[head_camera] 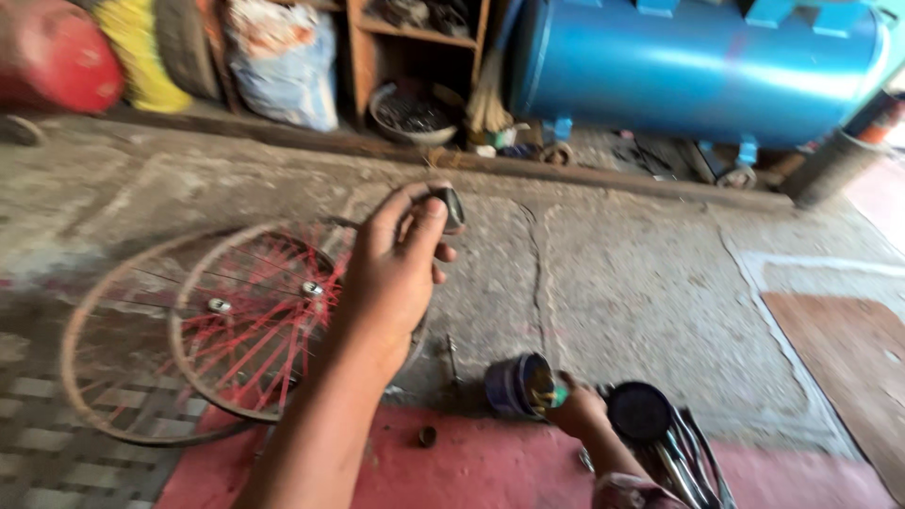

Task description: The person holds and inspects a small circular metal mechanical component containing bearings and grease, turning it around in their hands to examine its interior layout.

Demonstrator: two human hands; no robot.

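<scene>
A left hand (396, 269) is raised in the centre of the frame, its forearm running down to the lower left. Its thumb and fingers are closed around a small round metal part (451, 205), dark grey with a paler rim, held at the fingertips just above centre. Motion blur softens the part, so its exact shape is hard to make out.

At the lower centre right, the right hand (575, 407) is smaller in view and partly cut off by the bottom edge. It reaches into the mouth of a small dark blue tin (514, 385) lying on its side on the floor, with something green and yellowish at the fingertips. Whether those fingers pinch anything cannot be told.

Just right of that hand sits a round black disc (639, 411) above a bundle of shiny metal rods (688, 462), which the lower edge cuts off.

At left, two bicycle wheel rims (189, 330) with red spokes lie overlapping on the concrete floor (641, 273), partly hidden behind the left forearm. A small brown ring (427, 435) rests on a red mat (490, 467) at the bottom.

Across the top run a big blue tank (698, 66), a wooden shelf (415, 38) holding a bowl of dark bits (412, 115), sacks and a red container (57, 57), all cropped by the upper edge.
</scene>
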